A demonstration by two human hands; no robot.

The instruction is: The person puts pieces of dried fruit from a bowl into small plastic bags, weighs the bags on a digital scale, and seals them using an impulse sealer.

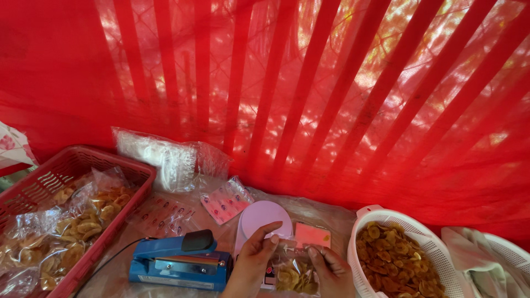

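Both hands pinch the top of a small clear bag of banana chips [295, 273] — the left hand [255, 259] closed on its left edge, the right hand [330, 270] closed on its right edge. The bag sits low in the head view, in front of a small pale digital scale [264, 216]. Just left lies a blue heat sealer [179, 262]. A red basket [33, 190] holds filled bags at far left — a white colander of chips [369, 216] stands at right.
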